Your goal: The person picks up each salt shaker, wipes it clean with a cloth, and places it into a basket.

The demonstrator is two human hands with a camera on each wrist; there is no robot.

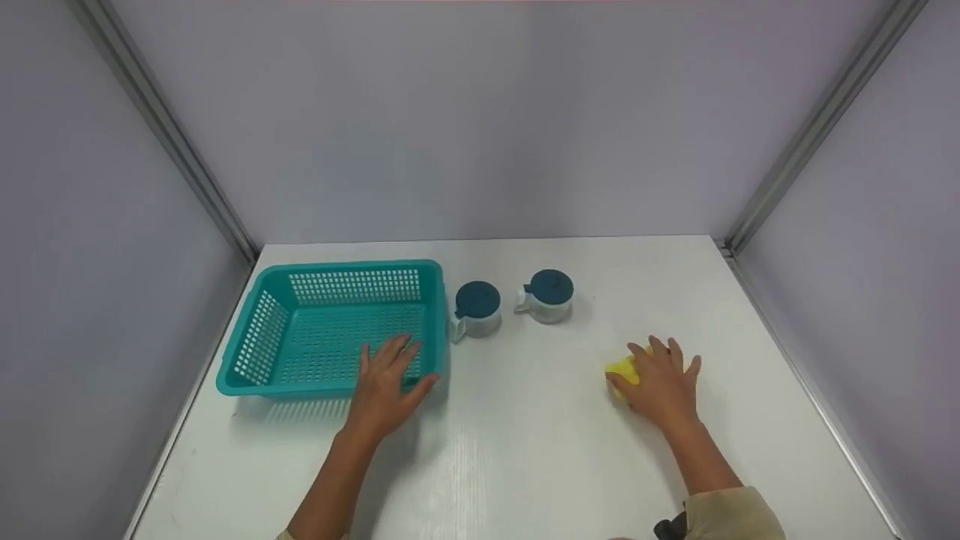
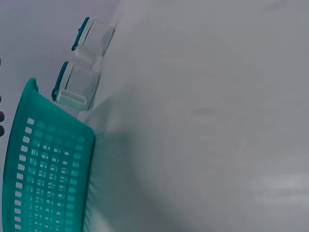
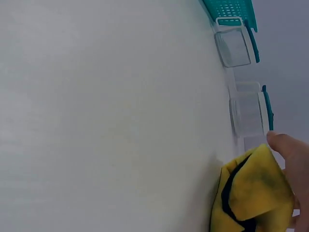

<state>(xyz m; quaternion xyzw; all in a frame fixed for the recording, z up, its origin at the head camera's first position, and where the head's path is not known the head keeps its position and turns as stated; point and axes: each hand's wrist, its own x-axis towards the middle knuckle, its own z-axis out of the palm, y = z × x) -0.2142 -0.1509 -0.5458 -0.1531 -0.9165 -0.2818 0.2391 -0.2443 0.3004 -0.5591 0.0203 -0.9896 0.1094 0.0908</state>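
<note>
Right hand (image 1: 664, 384): nearest my head view, fingers spread flat, pressing a yellow cloth (image 1: 622, 370) onto the table (image 1: 525, 465); nothing gripped.
Left hand (image 1: 388, 386): fingers straight, resting on the near rim of the teal basket (image 1: 277, 330); holds nothing.
Technique: I judge even palm pressure best, wiping clear of the two lidded jars (image 1: 477, 309) standing just beside the basket.
Surface: white, smooth.
Room: pale lilac walls, metal corner rails (image 1: 172, 142).
</note>
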